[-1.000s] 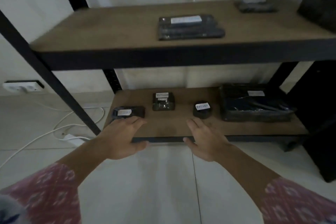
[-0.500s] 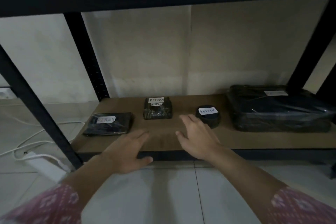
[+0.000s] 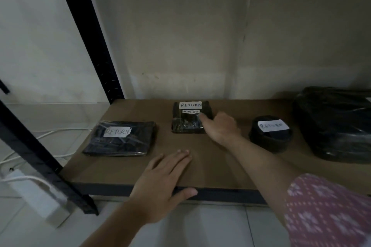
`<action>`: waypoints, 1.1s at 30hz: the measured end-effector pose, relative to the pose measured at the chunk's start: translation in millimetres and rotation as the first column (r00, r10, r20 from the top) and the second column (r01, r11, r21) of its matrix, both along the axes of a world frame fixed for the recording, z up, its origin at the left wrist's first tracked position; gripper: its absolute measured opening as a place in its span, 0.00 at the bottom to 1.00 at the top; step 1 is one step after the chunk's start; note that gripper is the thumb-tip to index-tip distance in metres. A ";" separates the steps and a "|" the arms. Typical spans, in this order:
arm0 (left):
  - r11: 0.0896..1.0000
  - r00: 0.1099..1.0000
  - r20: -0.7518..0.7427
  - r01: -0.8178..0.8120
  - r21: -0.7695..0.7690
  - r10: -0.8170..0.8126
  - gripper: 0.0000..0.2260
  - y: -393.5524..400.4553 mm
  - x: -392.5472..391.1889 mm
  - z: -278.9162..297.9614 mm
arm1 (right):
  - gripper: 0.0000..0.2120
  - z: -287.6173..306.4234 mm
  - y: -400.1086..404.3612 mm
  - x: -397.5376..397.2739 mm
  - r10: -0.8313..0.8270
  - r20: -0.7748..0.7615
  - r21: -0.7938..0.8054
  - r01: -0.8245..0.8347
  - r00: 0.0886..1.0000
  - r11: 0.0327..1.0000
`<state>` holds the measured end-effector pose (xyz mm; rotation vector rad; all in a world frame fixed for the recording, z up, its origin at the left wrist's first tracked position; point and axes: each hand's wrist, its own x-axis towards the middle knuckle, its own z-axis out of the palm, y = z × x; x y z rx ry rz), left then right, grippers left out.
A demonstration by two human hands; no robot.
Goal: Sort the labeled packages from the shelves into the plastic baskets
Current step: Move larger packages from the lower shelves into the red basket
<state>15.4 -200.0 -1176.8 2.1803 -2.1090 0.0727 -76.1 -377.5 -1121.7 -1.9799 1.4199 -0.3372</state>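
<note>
On the brown lower shelf lie several black wrapped packages with white labels. A flat one marked RETURN lies at the left. A small square one marked RETURN sits mid-shelf near the wall. My right hand reaches its right side, fingers touching the wrap; a full grip is not visible. A round black package with a blurred label sits right of that hand. A large black bundle fills the far right. My left hand rests flat on the shelf's front edge, fingers spread, holding nothing.
A black shelf upright rises at the back left, and another slanted post stands at the front left. A white power strip and white cables lie on the tiled floor at the left. The wall is close behind the shelf.
The view dropped and closed in on the lower shelf. My right hand went forward from the shelf's front to the small square package. My left hand settled on the shelf edge.
</note>
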 end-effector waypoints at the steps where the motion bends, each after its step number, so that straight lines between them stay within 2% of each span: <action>1: 1.000 1.000 -0.017 0.008 -0.017 -0.008 0.30 -0.2 1.2 -3.8 | 0.33 -3.0 -0.7 8.4 -0.054 -0.018 0.017 0.054 0.998 0.998; 4: 0.995 1.000 -0.004 0.030 -0.094 -0.030 0.30 -0.2 4.4 -11.6 | 0.35 -6.1 -2.9 31.0 -0.162 0.006 0.046 0.162 0.987 0.986; 7: 0.992 0.998 0.062 0.023 -0.122 -0.016 0.31 -1.5 5.1 -11.5 | 0.38 -9.0 -13.8 46.9 -0.257 0.165 0.207 0.221 0.952 0.953; 9: 0.991 0.998 0.063 0.024 -0.135 -0.015 0.31 -1.1 5.0 -13.0 | 0.29 -8.1 -25.3 52.5 -0.276 0.305 0.316 0.176 0.912 0.932; 10: 0.990 0.998 0.065 0.025 -0.142 -0.016 0.31 -0.8 5.4 -13.9 | 0.21 -6.0 -29.1 53.9 -0.271 0.350 0.343 0.147 0.897 0.928; 11: 0.989 0.998 0.064 0.023 -0.144 -0.014 0.31 -0.7 5.6 -14.3 | 0.18 -0.9 -29.6 53.5 -0.262 0.362 0.351 0.129 0.895 0.927; 15: 0.991 0.997 0.081 0.014 -0.130 -0.003 0.31 0.2 4.4 -13.9 | 0.15 13.0 -24.4 43.9 -0.162 0.320 0.450 0.000 0.933 0.893; 18: 0.992 0.996 0.092 0.001 -0.129 0.011 0.31 0.1 3.4 -12.2 | 0.06 26.3 -16.2 27.5 -0.125 0.223 0.543 -0.017 0.967 0.839; 19: 0.991 0.996 0.094 0.000 -0.130 0.013 0.31 0.2 3.4 -12.0 | 0.07 27.3 -16.8 22.9 -0.095 0.212 0.561 -0.042 0.973 0.827; 24: 0.993 0.996 0.092 -0.007 -0.116 0.018 0.31 0.8 3.2 -12.1 | 0.08 44.9 -12.8 23.4 -0.130 0.297 0.645 -0.099 0.946 0.758; 27: 0.993 0.995 0.098 -0.007 -0.118 0.019 0.31 0.8 3.0 -12.1 | 0.04 44.3 -3.6 38.3 -0.156 0.310 0.640 -0.085 0.938 0.764; 28: 0.993 0.995 0.095 -0.008 -0.116 0.019 0.31 1.0 2.9 -11.6 | 0.13 38.6 0.9 45.7 -0.157 0.335 0.611 -0.087 0.929 0.787; 30: 0.993 0.997 0.079 -0.009 -0.116 0.018 0.30 1.1 2.2 -10.8 | 0.41 22.5 11.2 55.0 -0.160 0.349 0.499 -0.038 0.923 0.866; 31: 0.993 0.997 0.077 -0.009 -0.114 0.018 0.30 1.2 1.5 -10.4 | 0.44 15.3 16.9 55.5 -0.198 0.380 0.404 0.030 0.904 0.914; 33: 0.996 0.997 0.074 -0.016 -0.085 0.022 0.30 0.8 0.7 -8.8 | 0.36 2.3 24.3 49.4 -0.334 0.461 0.390 0.150 0.822 0.909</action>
